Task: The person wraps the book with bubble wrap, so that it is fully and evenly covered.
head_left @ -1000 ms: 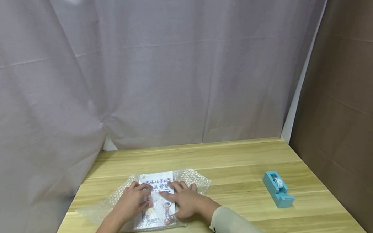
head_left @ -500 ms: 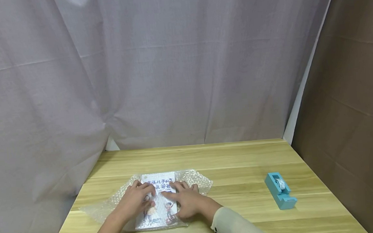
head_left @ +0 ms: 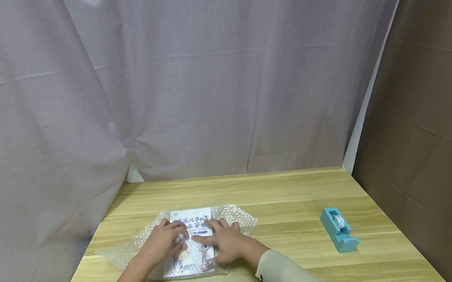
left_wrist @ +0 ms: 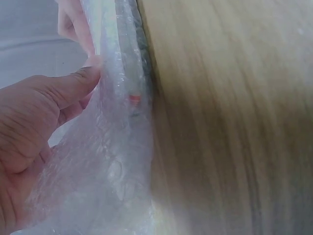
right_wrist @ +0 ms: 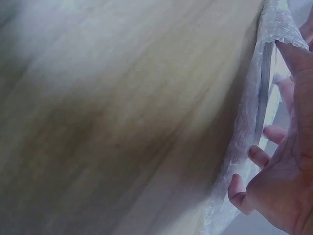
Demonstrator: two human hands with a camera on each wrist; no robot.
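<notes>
A book [head_left: 194, 263] with a white illustrated cover lies on a sheet of bubble wrap [head_left: 128, 250], partly covered by it. My left hand [head_left: 160, 244] rests on the wrap over the book's left half, fingers bent and thumb apart from the index finger. In the left wrist view its thumb touches the bubble wrap [left_wrist: 112, 171] along the book's near side. My right hand [head_left: 228, 242] lies over the book's right edge with fingers spread and index finger pointing across the cover. The right wrist view shows the right hand [right_wrist: 288, 171] beside the book's wrapped edge.
A blue tape dispenser [head_left: 338, 231] with a roll of clear tape stands on the right side of the wooden table [head_left: 284, 206]. Grey curtains [head_left: 192, 95] hang behind the table, and a brown curtain [head_left: 423, 124] hangs at the right.
The right index finger has shifted slightly lower and left on the cover. The left hand, the book and the wrap stay nearly still; the head view has moved slightly.
</notes>
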